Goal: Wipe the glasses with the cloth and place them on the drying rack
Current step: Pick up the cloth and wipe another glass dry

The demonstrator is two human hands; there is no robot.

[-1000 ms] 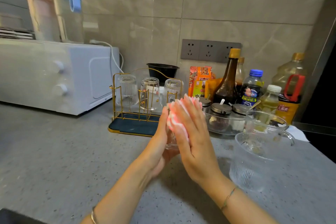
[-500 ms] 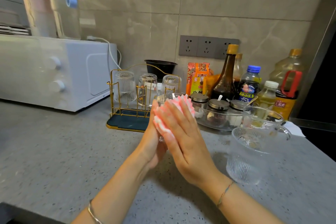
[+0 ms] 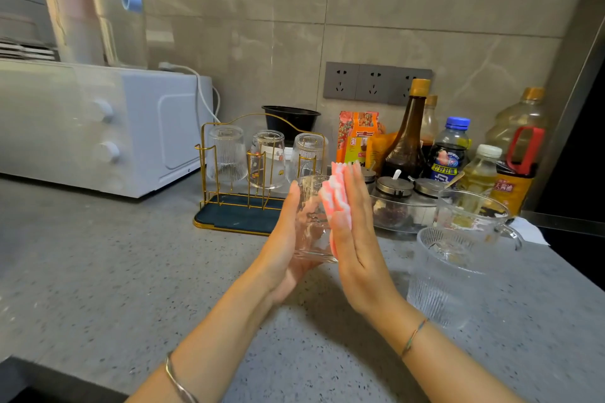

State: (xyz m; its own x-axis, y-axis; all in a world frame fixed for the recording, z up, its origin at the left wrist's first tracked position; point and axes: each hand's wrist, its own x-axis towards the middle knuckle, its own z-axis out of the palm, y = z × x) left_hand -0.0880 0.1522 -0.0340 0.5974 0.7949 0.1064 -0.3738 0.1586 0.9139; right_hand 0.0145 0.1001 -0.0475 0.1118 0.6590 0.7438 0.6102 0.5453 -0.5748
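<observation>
Head view shows a big grey speckled counter (image 3: 98,255). On it, at the back, stands a gold wire drying rack with a dark blue tray (image 3: 242,203), with three clear glasses upside down on it. Near the front, the left hand (image 3: 284,245) and the right hand (image 3: 355,232) squeeze a clear drinking glass (image 3: 311,222) between flat palms, held above the counter. Fingers are straight and pressed together. A pink and white cloth (image 3: 337,196) sits between the right palm and the glass.

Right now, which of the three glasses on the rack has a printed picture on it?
The middle glass on the rack: small cartoon prints on smooth walls. The left glass and right glass are ribbed and plain.
</observation>
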